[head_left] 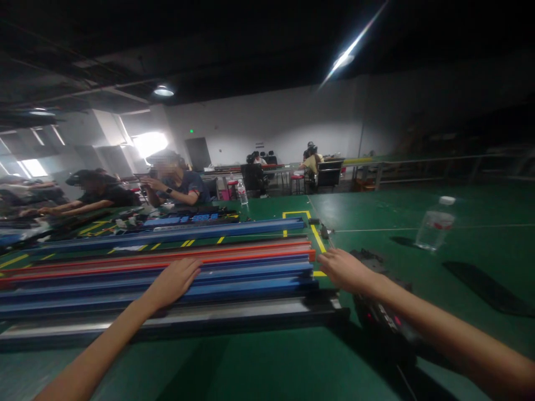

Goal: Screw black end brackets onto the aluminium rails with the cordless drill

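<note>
My left hand [178, 278] lies over the long rails, with its fingers together and bent down at the near edge of the orange rail [254, 257]. Its palm is above the blue rails [259, 274]. My right hand [340, 268] is at the right end of the orange rail, its fingers curled and close together; a narrow gap seems to show between them and the rail end. Whatever these fingers hold, if anything, is hidden. A grey-silver rail with dark edges [251, 309] runs parallel, nearest to me.
A water bottle [434, 225] and a dark flat object [489, 287] are on the green table [267, 367] at right. Under my right forearm sits a black device [387, 328]. Another blue rail [234, 228] lies farther back. People sit beyond, one [179, 184] across the table.
</note>
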`<state>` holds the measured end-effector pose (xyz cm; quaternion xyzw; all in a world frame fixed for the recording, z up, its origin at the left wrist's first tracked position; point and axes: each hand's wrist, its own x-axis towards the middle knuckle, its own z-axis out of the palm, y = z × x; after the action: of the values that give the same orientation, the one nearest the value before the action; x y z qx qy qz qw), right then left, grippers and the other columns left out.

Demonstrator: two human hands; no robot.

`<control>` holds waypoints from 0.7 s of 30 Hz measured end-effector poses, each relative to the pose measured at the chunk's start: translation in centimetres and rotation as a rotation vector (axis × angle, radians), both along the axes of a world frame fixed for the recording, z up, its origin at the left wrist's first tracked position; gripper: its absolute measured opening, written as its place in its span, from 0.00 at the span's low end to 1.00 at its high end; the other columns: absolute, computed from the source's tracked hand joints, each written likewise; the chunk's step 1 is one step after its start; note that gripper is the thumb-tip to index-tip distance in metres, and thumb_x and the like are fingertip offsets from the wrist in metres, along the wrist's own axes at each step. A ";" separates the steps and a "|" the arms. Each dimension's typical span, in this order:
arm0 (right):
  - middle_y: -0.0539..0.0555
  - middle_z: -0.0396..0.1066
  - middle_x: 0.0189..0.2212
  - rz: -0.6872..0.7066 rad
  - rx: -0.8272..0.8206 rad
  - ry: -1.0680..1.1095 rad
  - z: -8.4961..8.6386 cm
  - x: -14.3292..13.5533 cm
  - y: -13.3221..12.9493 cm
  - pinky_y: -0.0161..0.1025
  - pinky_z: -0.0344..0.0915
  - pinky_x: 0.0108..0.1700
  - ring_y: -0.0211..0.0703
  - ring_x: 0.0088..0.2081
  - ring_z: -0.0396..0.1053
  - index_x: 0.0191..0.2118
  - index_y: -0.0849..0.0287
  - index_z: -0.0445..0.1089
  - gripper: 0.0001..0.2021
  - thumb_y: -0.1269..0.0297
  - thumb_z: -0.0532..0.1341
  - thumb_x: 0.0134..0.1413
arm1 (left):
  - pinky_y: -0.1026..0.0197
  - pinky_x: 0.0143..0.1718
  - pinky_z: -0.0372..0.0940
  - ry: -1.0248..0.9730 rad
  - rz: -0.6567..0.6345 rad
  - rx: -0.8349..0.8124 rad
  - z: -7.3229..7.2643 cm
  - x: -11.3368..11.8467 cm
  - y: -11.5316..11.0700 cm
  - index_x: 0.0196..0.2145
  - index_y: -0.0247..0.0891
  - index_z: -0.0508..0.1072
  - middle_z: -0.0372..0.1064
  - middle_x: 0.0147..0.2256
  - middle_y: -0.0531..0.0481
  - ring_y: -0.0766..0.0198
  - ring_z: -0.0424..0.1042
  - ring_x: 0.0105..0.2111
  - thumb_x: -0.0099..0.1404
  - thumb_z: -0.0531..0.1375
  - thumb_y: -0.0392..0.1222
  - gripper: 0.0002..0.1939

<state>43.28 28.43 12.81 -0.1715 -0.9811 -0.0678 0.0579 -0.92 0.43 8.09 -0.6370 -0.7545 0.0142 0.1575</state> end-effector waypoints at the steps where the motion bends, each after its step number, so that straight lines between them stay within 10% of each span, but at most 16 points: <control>1: 0.62 0.76 0.42 -0.023 -0.003 -0.011 0.2 -1.5 1.4 0.47 0.67 0.51 0.50 0.45 0.73 0.46 0.65 0.73 0.10 0.71 0.55 0.67 | 0.49 0.56 0.62 -0.003 0.014 -0.005 0.2 -0.9 1.8 0.54 0.33 0.72 0.72 0.52 0.36 0.51 0.70 0.52 0.75 0.43 0.42 0.22; 9: 0.57 0.72 0.51 -0.275 -0.082 -0.077 -0.5 -11.7 11.0 0.49 0.73 0.47 0.47 0.46 0.73 0.54 0.60 0.69 0.16 0.58 0.62 0.65 | 0.49 0.48 0.67 -0.058 0.168 -0.094 -1.2 -7.8 11.8 0.41 0.34 0.74 0.74 0.40 0.46 0.59 0.73 0.41 0.72 0.56 0.50 0.15; 21: 0.57 0.71 0.52 -0.242 -0.150 -0.256 -4.0 -15.4 16.8 0.51 0.73 0.49 0.48 0.48 0.73 0.54 0.59 0.69 0.16 0.58 0.62 0.65 | 0.55 0.49 0.67 -0.126 0.114 -0.165 -2.7 -13.8 13.7 0.49 0.38 0.73 0.74 0.50 0.39 0.53 0.74 0.49 0.64 0.55 0.41 0.17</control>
<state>27.85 45.24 8.82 -0.2818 -0.9551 -0.0224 -0.0886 -14.69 14.16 5.37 -0.6036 -0.7940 0.0453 0.0557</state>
